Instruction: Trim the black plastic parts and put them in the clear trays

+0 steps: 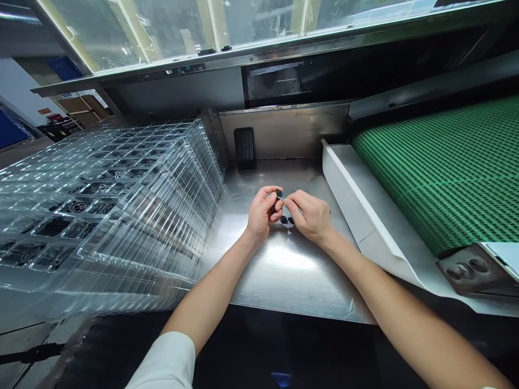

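Overhead, a long glass panel (203,27) in a steel frame, and under it a dark screen (275,81) set into the back of the machine. Off to the right, a green mesh conveyor belt (446,178) running behind a folded white guide (357,216), with a grey metal bracket (466,268) at the near corner. Down the left side, a tall stack of clear plastic trays (121,216) rising like a wall beside a stainless steel bench (279,259), with black round parts (77,207) sitting in the tray pockets. At the back of the bench, a black ribbed block (245,148), well apart from the hands.

Both forearms reaching in over the near edge of the bench, a white sleeve (166,362) on the left arm. Left hand (263,212) curled, fingers narrowly pinching a small black round part (279,193). Right hand (308,216) just beside it, thumb and forefinger (288,201) closed narrowly at the same part, the exact grip hidden. Just below both hands, on the steel, two more small black pieces (286,220).
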The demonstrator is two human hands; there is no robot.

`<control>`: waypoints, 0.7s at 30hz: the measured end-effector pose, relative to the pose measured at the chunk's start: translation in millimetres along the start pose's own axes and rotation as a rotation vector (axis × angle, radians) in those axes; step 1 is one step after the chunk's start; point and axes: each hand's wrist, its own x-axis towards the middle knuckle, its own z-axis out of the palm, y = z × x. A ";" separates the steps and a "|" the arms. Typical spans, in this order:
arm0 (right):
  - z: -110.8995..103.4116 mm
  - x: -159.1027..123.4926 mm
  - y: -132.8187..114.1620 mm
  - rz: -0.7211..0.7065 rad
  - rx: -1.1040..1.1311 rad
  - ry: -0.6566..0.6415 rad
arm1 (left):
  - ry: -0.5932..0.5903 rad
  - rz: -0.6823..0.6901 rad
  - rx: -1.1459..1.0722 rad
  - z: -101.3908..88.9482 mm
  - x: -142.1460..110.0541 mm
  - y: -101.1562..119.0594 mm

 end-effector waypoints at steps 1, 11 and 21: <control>-0.1 0.0 0.0 0.000 0.002 0.000 | 0.000 0.000 0.002 -0.1 -0.1 0.4; -0.7 0.7 0.9 -0.006 0.001 0.034 | -0.015 0.014 0.010 0.2 0.0 0.2; -1.5 1.2 1.8 0.020 0.010 0.032 | -0.020 0.017 -0.004 0.2 -0.3 0.6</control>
